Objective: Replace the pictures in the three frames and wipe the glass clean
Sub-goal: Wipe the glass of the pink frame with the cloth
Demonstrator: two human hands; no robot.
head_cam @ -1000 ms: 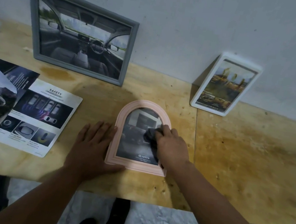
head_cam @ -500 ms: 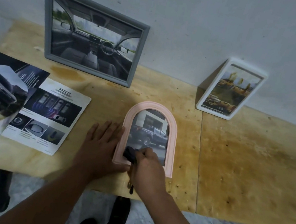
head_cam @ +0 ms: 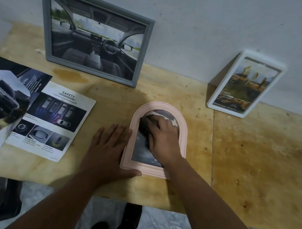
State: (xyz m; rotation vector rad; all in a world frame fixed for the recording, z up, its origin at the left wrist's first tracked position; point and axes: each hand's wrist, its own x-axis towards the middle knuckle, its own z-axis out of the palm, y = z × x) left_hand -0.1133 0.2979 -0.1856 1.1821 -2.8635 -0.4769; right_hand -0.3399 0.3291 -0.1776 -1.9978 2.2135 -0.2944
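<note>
Flat on plywood, pink arched frame (head_cam: 182, 139); right hand (head_cam: 164, 139) fingers press dark cloth (head_cam: 145, 125).

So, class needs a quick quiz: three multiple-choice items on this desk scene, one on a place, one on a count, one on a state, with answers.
1. Where is the pink arched frame?
A flat on the table
B leaning on the wall
C on the floor

2. How many frames show?
A two
B three
C four

3. What is the right hand doing?
A resting empty
B pressing a dark cloth on the glass
C lifting the frame

Answers: A, it lies flat; B, grey frame, white frame, pink; B, cloth under fingers.
</note>
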